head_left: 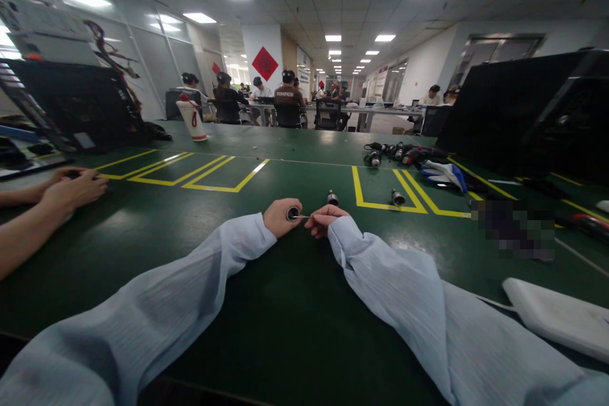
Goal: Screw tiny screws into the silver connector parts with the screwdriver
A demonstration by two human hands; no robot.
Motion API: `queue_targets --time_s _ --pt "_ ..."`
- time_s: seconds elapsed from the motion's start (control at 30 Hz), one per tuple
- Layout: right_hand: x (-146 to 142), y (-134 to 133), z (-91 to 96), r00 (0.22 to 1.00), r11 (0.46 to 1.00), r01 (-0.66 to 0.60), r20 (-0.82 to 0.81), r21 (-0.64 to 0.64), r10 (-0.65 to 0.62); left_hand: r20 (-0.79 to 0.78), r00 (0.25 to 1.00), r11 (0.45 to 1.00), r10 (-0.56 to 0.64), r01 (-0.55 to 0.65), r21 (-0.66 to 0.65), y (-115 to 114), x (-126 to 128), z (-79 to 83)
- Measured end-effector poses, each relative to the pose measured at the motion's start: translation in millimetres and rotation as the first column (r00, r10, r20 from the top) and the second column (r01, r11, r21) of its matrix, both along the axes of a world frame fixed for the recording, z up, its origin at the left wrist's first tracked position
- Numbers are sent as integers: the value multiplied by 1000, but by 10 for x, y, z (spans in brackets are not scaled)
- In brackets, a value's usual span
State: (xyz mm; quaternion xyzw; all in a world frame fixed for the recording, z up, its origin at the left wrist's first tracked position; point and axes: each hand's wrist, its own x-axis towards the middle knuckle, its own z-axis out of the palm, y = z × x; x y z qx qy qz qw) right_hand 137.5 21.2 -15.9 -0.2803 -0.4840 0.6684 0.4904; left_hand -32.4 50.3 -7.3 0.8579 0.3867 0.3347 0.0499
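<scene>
In the head view my left hand [276, 218] is wrapped round a small cylindrical metal part [293, 210], its dark round opening turned towards me. My right hand [325, 219] pinches a thin, light rod [302, 217] whose far end meets the rim or opening of that part; whether it goes inside I cannot tell. Just beyond my right hand a similar metal part with a narrow tip [332, 198] stands on the green table. Farther right, a second one [398, 198] rests by a yellow tape line.
Yellow tape [238, 189] marks boxes on the green table [285, 304]. Cables and tools [399, 152], a blue-white glove [444, 175] and a white case [556, 314] lie right. A paper cup [192, 118] stands at the far left. A co-worker's hands [71, 190] are at left.
</scene>
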Motion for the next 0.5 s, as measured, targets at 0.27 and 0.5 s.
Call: queue_targets --time_s 0.27,0.5 --pt "-24 -3 -11 995 999 22 93 35 -25 -112 994 1000 -6 9 26 -10 -2 1" --pt "3 -28 13 997 998 39 62 58 -42 -86 996 1000 -27 27 -6 -15 11 4"
